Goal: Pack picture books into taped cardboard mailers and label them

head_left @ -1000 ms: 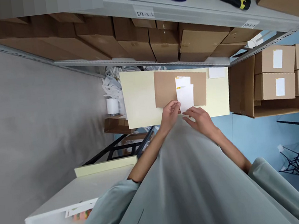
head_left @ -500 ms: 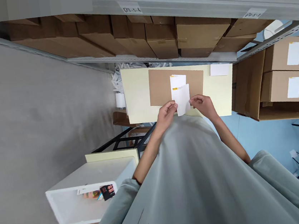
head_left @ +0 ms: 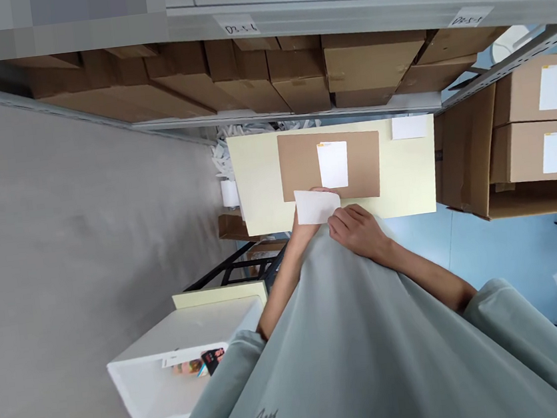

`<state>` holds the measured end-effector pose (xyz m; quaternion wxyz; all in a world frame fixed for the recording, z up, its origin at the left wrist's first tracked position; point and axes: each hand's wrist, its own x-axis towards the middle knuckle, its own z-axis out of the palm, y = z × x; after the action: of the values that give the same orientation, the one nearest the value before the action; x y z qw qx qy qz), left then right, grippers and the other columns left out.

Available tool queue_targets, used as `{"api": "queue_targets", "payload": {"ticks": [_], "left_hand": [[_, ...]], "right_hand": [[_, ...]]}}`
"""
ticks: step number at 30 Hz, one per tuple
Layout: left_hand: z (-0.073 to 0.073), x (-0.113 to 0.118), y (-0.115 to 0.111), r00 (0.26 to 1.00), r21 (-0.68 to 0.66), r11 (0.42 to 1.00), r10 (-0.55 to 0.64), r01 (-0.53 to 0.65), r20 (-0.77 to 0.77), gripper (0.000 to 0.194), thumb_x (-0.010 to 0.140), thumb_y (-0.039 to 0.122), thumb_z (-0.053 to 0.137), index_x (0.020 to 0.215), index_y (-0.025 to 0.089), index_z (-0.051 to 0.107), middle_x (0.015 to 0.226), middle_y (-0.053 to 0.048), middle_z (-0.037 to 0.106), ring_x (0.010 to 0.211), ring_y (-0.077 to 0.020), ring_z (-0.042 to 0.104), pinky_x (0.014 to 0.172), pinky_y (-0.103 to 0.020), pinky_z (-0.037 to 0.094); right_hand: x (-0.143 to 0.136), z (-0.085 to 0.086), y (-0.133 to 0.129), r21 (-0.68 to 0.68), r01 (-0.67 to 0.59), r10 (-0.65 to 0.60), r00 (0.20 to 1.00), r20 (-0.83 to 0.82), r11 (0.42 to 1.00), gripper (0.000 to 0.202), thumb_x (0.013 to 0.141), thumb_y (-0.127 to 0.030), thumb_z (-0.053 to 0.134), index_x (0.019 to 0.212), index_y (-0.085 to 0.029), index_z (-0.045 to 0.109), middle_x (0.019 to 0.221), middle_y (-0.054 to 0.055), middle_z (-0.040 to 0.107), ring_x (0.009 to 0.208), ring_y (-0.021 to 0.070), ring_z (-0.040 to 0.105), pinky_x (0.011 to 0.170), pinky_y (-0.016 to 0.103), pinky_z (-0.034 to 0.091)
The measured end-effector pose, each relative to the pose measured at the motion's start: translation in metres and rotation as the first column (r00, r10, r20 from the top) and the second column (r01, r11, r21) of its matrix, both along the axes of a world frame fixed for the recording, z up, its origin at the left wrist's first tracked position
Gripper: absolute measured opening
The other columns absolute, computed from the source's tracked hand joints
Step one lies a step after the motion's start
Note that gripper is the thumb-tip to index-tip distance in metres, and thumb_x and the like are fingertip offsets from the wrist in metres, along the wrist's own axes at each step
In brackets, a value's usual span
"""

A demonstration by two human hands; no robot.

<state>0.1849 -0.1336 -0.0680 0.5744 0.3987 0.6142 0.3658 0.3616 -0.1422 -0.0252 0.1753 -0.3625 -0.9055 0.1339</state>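
A white paper label point(head_left: 317, 206) is held sideways near the front edge of the cream table, its plain side towards me. My left hand point(head_left: 305, 228) is closed around it from behind, and the paper covers most of the fingers. At the label's lower right corner, the curled fingers of my right hand point(head_left: 359, 230) pinch the paper. Just beyond both hands lies a flat brown cardboard surface point(head_left: 298, 166), apparently a box top. On it is another white label point(head_left: 334, 166) with a small yellow mark at its top.
White paper point(head_left: 409, 127) lies at the table's point(head_left: 409, 181) far right corner. Shelving with brown boxes point(head_left: 376, 63) stands beyond. A large open carton point(head_left: 467, 147) at right holds labelled boxes point(head_left: 548, 151). A white bin point(head_left: 151, 391) is at lower left.
The held label has turned sideways and moved left and nearer me, uncovering the label on the cardboard. My right hand has come left to its corner; my left hand is now behind it.
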Motion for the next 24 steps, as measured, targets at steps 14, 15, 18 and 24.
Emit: {"api": "queue_targets", "payload": {"ticks": [14,15,18,24], "left_hand": [[0.005,-0.025,-0.008,0.995,0.018,1.0,0.025,-0.023,-0.094,0.028,0.086,0.049,0.073,0.091,0.022,0.072,0.088,-0.005,0.075,0.087,-0.0222,0.07,0.082,-0.035,0.058],[0.004,-0.025,-0.006,0.994,0.028,0.999,0.03,-0.027,-0.105,0.03,0.089,0.052,0.072,0.092,0.022,0.072,0.088,-0.004,0.074,0.084,-0.0207,0.069,0.08,-0.034,0.056],[0.004,-0.027,0.0,0.986,0.1,0.995,0.002,0.014,-0.168,0.031,0.096,0.053,0.068,0.093,0.023,0.071,0.093,-0.004,0.071,0.085,-0.0186,0.066,0.08,-0.032,0.053],[-0.014,-0.029,0.03,0.934,0.117,0.972,-0.155,0.202,-0.323,0.022,0.102,0.038,0.065,0.089,0.022,0.072,0.091,-0.005,0.066,0.08,-0.0197,0.061,0.08,-0.035,0.05]], "right_hand": [[0.0,0.011,0.01,-0.382,0.314,-0.372,0.924,-0.087,0.869,0.02,0.104,-0.025,0.054,0.09,-0.027,0.069,0.086,0.006,0.074,0.083,0.0217,0.071,0.085,0.039,0.055],[0.0,0.011,0.013,-0.419,0.349,-0.426,0.899,-0.103,0.838,0.02,0.104,-0.027,0.054,0.09,-0.026,0.068,0.086,0.005,0.073,0.082,0.0215,0.07,0.085,0.039,0.055],[0.003,0.004,0.024,-0.544,0.442,-0.587,0.801,-0.12,0.714,0.017,0.102,-0.034,0.057,0.091,-0.026,0.068,0.09,0.005,0.073,0.081,0.0204,0.07,0.084,0.037,0.056],[0.012,-0.03,0.054,-0.753,0.492,-0.76,0.649,-0.017,0.437,0.023,0.097,-0.045,0.064,0.087,-0.024,0.066,0.085,0.004,0.076,0.075,0.0204,0.069,0.078,0.035,0.055]]}}
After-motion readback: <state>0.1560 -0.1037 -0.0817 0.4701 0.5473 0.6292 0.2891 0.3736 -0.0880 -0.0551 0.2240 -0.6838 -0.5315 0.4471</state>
